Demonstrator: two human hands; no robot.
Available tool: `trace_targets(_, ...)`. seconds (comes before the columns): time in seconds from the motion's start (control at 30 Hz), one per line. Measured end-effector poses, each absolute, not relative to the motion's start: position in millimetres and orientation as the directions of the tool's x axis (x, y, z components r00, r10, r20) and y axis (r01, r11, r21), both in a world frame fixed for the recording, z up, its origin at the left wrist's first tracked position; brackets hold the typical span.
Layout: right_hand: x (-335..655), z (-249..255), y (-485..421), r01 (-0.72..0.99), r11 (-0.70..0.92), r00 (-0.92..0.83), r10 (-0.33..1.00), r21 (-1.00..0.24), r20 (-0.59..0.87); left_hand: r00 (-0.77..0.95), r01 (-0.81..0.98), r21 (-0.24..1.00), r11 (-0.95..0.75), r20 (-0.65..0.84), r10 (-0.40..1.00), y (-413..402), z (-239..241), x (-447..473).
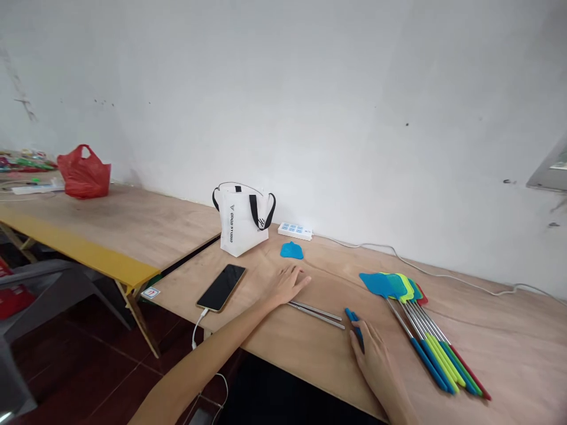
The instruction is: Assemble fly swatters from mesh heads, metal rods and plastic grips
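Observation:
My left hand [287, 285] lies on the table with its fingers stretched out and the thumb apart. Two thin metal rods [319, 314] run from beside its palm towards the right. Just beyond its fingertips is a loose blue fly swatter head [291, 250], flat on the wood. My right hand [373, 349] curls over blue tube handles [353, 317], which show between thumb and fingers; their lower ends are hidden. To the right lies a fan of several fly swatters [427, 330] with blue, yellow, green and red heads and handles.
A phone [222, 287] on a white cable lies left of my forearm. Behind it stand a white bag [243, 221] and a power strip [295, 231], its cord along the wall. A red plastic bag [85, 172] sits on the adjoining table [146, 221]; a grey chair [66, 289] is below.

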State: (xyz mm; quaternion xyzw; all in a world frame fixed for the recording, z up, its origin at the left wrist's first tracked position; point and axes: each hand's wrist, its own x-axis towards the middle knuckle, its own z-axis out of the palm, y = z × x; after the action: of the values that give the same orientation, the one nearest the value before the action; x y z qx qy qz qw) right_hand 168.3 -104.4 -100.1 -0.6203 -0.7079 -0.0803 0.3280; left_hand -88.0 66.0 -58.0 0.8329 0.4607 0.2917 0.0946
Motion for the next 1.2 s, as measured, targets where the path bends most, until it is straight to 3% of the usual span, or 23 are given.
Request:
trace_targets(0.23,141.6,-77.0,-109.7,0.922,0.374,-0.277,0.822,-0.104,0.498,0.296,0.811,0.370,-0.453,0.408,0.864,123.0,-71.0,-86.7)
trace_targets(0.43,126.6,-67.4,-113.6,0.907,0.390,-0.264,0.821,-0.159,0.506,0.349,0.862,0.222,-0.456,0.392,0.851,150.1,-72.7,-72.9)
trace_targets(0.6,127.0,-66.3,-115.4,0.911,0.374,-0.241,0.822,-0.171,0.516,0.350,0.881,0.225,-0.415,0.280,0.894,155.0,-71.0,-71.2)
trace_targets(0.93,128.9,-72.4,-110.7,0.897,0.415,-0.259,0.775,-0.155,0.576,0.284,0.900,0.188,-0.394,0.433,0.855,142.4,-60.8,-71.1)
trace_targets(1.2,130.4,-73.8,-109.9,0.900,0.403,-0.258,0.802,-0.168,0.538,0.250,0.908,0.189,-0.374,0.473,0.845,129.6,-51.9,-74.0)
